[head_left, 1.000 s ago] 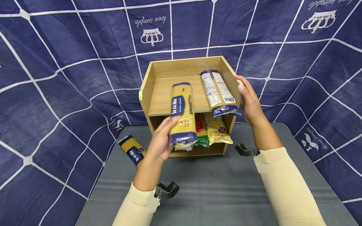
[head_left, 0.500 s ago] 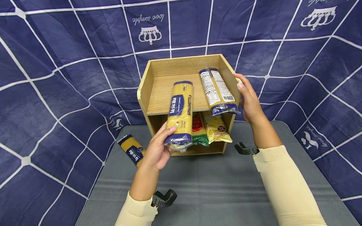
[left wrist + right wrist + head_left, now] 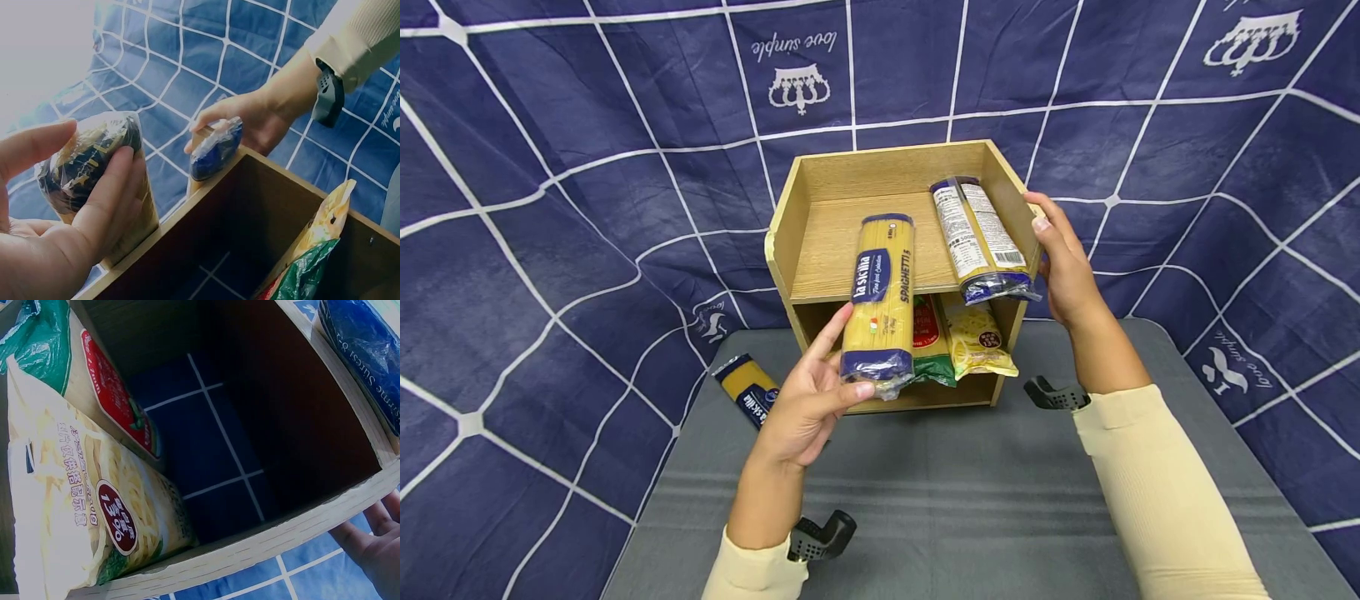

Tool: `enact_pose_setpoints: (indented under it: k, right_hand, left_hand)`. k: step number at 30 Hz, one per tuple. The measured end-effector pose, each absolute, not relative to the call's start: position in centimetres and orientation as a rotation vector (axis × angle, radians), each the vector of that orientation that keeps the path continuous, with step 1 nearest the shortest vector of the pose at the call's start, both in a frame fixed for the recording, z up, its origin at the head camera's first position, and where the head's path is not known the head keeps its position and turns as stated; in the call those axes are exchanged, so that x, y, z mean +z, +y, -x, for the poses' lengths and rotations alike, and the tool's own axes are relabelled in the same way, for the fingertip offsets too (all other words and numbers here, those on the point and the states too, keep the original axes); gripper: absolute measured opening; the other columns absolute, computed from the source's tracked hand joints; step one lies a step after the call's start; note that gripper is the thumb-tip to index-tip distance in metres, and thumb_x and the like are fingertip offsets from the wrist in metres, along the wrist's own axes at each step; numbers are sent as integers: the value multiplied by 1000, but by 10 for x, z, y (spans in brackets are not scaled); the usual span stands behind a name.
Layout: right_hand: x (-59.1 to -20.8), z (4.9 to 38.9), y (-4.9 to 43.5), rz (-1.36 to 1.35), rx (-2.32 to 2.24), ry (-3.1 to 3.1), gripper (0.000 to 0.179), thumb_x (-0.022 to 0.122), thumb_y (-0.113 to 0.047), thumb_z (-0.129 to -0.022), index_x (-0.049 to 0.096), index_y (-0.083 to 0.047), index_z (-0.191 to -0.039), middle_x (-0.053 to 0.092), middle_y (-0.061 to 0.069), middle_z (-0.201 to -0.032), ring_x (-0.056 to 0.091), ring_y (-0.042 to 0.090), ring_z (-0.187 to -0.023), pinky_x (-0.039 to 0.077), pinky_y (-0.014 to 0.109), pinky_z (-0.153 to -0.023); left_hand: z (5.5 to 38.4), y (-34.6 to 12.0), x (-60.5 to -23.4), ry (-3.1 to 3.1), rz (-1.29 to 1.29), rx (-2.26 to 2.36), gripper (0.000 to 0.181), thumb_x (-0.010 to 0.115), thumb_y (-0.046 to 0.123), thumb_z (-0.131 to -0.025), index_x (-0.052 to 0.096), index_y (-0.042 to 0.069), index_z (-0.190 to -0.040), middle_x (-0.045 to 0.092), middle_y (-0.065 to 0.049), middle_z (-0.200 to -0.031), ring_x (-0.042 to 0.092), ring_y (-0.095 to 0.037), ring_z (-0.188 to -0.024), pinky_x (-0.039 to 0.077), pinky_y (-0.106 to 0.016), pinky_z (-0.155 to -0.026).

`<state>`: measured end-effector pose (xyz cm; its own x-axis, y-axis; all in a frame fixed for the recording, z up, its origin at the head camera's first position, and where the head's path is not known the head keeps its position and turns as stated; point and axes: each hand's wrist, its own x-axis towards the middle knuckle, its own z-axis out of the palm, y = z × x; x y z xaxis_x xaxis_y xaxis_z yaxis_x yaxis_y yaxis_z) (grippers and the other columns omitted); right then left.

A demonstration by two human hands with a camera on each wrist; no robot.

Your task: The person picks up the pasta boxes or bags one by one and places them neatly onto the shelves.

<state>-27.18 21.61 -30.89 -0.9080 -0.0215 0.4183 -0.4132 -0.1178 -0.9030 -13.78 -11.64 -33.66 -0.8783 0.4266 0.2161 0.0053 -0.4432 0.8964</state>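
A yellow and blue spaghetti pack (image 3: 882, 287) lies on the upper level of the wooden shelf (image 3: 842, 187), its near end jutting past the front edge. My left hand (image 3: 808, 400) is at that end, index finger straight along the pack's left side and thumb by the bottom. In the left wrist view the fingers touch the crinkled wrapper end (image 3: 94, 159). My right hand (image 3: 1063, 271) holds the shelf's right side wall, thumb at the front edge. Beside that wall lie spaghetti packs (image 3: 981, 233) with white labels showing.
Below stand a green and red bag (image 3: 931, 342) and a yellow pasta bag (image 3: 977, 337), leaning together at the lower compartment's right. Another spaghetti pack (image 3: 745, 387) lies on the grey table (image 3: 940, 500) at left. Blue checked cloth (image 3: 910, 67) hangs behind.
My left hand's grip on the spaghetti pack has loosened; its fingers have spread and it has slid down and left towards the near end. The right hand stays at the wall.
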Motion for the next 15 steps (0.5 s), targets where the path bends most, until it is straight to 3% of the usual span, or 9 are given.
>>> enact_pose_setpoints:
  k: [8, 15]
  right_hand:
    - [-309, 271, 217, -491, 2126, -1879, 44, 42, -33, -103, 49, -28, -146, 45, 1, -132, 48, 19, -114, 46, 30, -85]
    - [-309, 271, 217, -483, 2125, -1881, 44, 42, -34, -103, 49, -29, -146, 45, 2, -132, 47, 19, -114, 44, 32, -87]
  left_hand:
    - [145, -106, -335, 1602, -605, 2392, 94, 62, -12, -88, 17, 23, -163, 57, -12, -134, 67, -16, -115, 56, -26, -93]
    - [159, -97, -334, 1634, -571, 2388, 90, 59, -12, -91, 19, 24, -163, 52, -17, -139, 66, -17, -116, 57, -27, -92]
